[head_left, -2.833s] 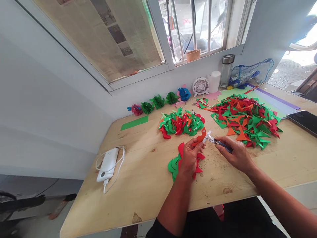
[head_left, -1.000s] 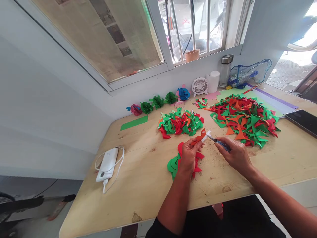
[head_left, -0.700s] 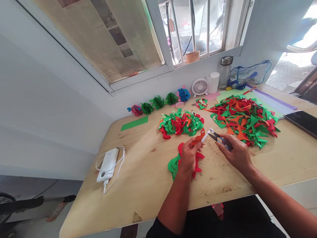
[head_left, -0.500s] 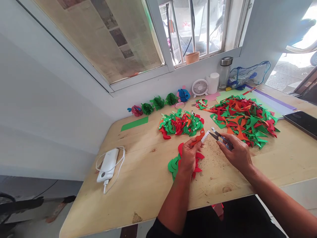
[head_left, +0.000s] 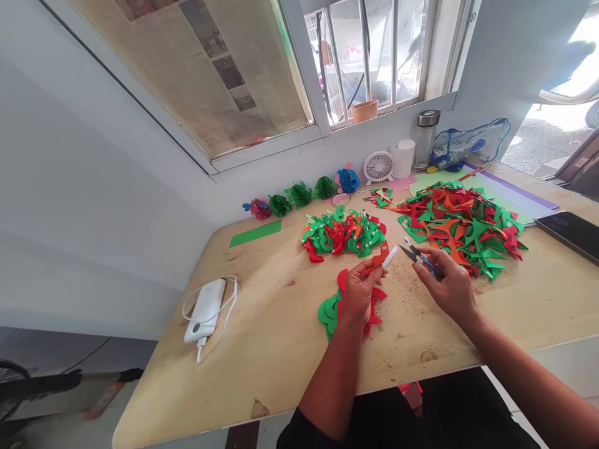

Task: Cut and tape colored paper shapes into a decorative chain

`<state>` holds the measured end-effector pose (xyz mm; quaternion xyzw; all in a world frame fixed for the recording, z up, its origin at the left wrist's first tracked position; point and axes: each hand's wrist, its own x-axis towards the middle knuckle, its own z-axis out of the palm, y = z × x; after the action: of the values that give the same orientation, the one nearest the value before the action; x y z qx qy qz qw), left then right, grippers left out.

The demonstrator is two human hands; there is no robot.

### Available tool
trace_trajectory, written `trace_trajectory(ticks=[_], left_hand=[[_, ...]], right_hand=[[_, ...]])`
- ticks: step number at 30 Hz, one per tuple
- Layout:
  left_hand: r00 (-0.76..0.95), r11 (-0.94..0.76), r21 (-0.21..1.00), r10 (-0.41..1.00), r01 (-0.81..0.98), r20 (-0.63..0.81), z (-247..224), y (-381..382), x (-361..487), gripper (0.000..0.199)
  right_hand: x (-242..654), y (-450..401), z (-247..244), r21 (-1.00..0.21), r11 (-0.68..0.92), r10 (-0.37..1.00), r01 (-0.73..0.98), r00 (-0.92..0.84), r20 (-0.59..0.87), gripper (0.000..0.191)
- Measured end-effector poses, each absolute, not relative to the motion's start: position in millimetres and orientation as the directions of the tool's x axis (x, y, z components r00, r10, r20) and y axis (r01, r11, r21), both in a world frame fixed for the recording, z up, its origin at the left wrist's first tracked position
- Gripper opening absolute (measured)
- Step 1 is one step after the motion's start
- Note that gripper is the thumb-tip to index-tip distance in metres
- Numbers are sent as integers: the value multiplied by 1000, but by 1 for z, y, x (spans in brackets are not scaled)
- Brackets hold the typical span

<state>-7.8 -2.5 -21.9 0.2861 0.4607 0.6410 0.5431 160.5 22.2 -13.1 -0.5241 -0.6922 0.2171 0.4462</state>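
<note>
My left hand pinches an orange paper cutout together with a narrow white strip, which sticks out to the right. My right hand is wrapped round a pair of thread snips, their dark blades parted and pointing at the strip without touching it. A small white piece shows at the tip of one blade. Beneath my left wrist lie red and green paper cutouts, partly covered by that hand. Just beyond is a heap of cutouts bearing small white patches.
Paper scraps are heaped at the right, near a phone. Along the wall stand folded green paper figures, a small fan and a glass bottle. A white power bank with its cable lies at the left.
My right hand and the snips have drawn slightly away to the right, widening the gap to the white strip. My left hand has hardly moved.
</note>
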Motion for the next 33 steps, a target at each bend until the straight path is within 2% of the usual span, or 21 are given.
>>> trace_trajectory(ticks=[4,7,13,20,33], left_hand=[[-229,22,913,965,-408,-125,-20,-3,-6,24],[-219,36,913,966,-406,-135,-22,-3,-5,26],[-213,37,917,968,-398,-131,-28,-2,-4,28],[-225,62,908,960,-415,-168,-27,1,0,35],[-257,44,913,953,-406,-160,-21,0,1,32]], right_hand=[[159,25,-8,-904,260,965,340,-60,255,37],[153,27,-1,-941,203,979,269,-88,186,32],[137,30,0,-962,167,985,214,-73,155,28],[133,30,-7,-964,115,993,240,-65,102,27],[130,28,-5,-998,36,990,46,-135,29,32]])
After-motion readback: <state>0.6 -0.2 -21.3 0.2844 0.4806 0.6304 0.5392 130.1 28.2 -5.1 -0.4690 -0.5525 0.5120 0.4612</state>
